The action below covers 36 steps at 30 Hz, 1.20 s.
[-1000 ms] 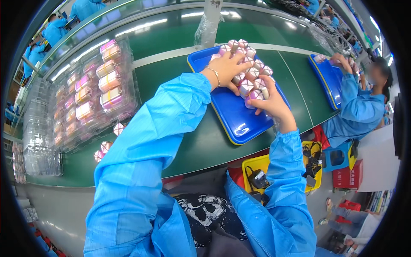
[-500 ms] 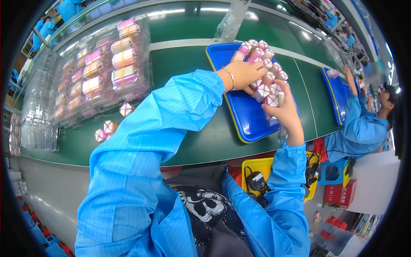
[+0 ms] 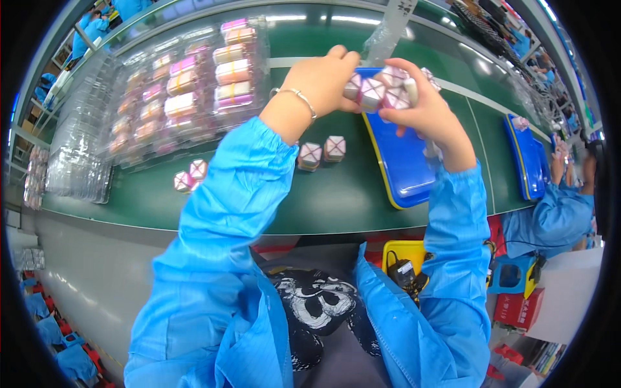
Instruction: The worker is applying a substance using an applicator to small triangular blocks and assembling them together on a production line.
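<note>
Green bench (image 3: 323,204), right hand (image 3: 433,115) clutching blocks (image 3: 372,94), left hand (image 3: 317,83), grip unclear, tray (image 3: 406,165) part-hidden

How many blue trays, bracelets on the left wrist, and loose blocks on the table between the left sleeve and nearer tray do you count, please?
Blue trays: 2
Bracelet: 1
Loose blocks there: 2
Total: 5

Looks like smooth, glossy plastic on the shallow blue rectangular tray (image 3: 406,169); matt on the hexagonal pink-and-white blocks (image 3: 372,94); like shiny, clear plastic on the stacked transparent trays (image 3: 81,152); like creased cloth on the long bright-blue sleeves (image 3: 458,223).
</note>
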Each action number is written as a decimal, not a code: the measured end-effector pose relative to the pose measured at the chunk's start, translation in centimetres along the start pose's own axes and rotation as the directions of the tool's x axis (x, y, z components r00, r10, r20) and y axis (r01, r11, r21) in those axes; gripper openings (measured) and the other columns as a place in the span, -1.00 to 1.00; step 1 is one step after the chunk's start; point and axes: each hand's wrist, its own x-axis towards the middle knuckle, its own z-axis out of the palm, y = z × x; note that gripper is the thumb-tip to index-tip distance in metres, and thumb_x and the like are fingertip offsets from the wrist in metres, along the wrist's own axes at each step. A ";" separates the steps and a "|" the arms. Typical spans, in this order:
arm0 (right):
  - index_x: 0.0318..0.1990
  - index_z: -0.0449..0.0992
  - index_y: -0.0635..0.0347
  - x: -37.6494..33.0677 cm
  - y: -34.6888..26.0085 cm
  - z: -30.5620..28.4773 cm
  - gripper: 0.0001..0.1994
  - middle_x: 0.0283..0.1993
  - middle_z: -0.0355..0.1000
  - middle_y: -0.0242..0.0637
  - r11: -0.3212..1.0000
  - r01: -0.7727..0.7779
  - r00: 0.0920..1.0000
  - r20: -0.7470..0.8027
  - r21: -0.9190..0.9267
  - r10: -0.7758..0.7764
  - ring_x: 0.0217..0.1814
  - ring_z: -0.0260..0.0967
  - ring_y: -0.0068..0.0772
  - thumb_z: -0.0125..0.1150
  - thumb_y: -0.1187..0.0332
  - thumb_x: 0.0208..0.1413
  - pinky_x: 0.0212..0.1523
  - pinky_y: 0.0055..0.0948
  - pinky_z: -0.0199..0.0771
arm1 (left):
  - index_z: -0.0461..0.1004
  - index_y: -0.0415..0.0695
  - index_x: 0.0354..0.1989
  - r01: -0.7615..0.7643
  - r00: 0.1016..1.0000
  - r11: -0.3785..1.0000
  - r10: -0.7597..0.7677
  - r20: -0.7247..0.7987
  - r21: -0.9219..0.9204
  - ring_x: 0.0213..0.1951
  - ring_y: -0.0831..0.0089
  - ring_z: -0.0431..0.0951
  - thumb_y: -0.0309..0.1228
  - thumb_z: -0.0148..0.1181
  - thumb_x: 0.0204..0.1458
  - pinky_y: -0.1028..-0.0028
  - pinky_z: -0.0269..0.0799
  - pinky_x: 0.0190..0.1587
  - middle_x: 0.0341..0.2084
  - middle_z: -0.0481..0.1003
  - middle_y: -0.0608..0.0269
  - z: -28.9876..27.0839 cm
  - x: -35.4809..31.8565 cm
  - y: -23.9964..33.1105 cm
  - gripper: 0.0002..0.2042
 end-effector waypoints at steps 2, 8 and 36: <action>0.26 0.20 -0.05 2.5 0.5 1.8 -0.24 -0.22 0.49 -0.29 0.999 -0.015 0.996 0.082 -0.042 0.018 -0.51 0.44 -0.57 0.43 0.48 -0.15 -0.65 -0.58 0.34 | 0.33 -0.08 0.02 0.177 0.982 0.983 -0.179 0.051 0.045 -0.14 0.03 0.56 -0.03 0.46 -0.26 0.19 0.51 -0.13 -0.08 0.41 0.13 0.2 -2.5 -0.7 -0.32; 0.26 0.17 -0.05 5.7 5.6 4.7 -0.23 -0.32 0.52 -0.32 0.967 -0.225 0.946 0.213 -0.117 0.246 -0.61 0.44 -0.58 0.47 0.39 -0.15 -0.74 -0.65 0.13 | 0.34 -0.09 -0.03 0.309 0.944 0.947 -0.317 0.092 0.092 -0.15 0.08 0.58 -0.05 0.50 -0.33 0.18 0.53 -0.17 -0.10 0.42 0.09 2.2 -4.8 -0.9 -0.32; 0.21 0.35 0.10 -2.7 3.4 4.4 -0.45 -0.31 0.39 -0.42 0.997 -0.083 0.995 -0.061 -0.007 0.082 -0.54 0.23 -0.73 0.36 0.34 0.04 -0.61 -0.65 0.25 | 0.38 -0.05 0.09 0.031 0.986 0.999 -0.026 0.167 -0.026 0.03 0.16 0.48 0.08 0.35 -0.16 0.23 0.48 -0.03 0.03 0.38 0.19 5.2 -3.9 -2.7 -0.33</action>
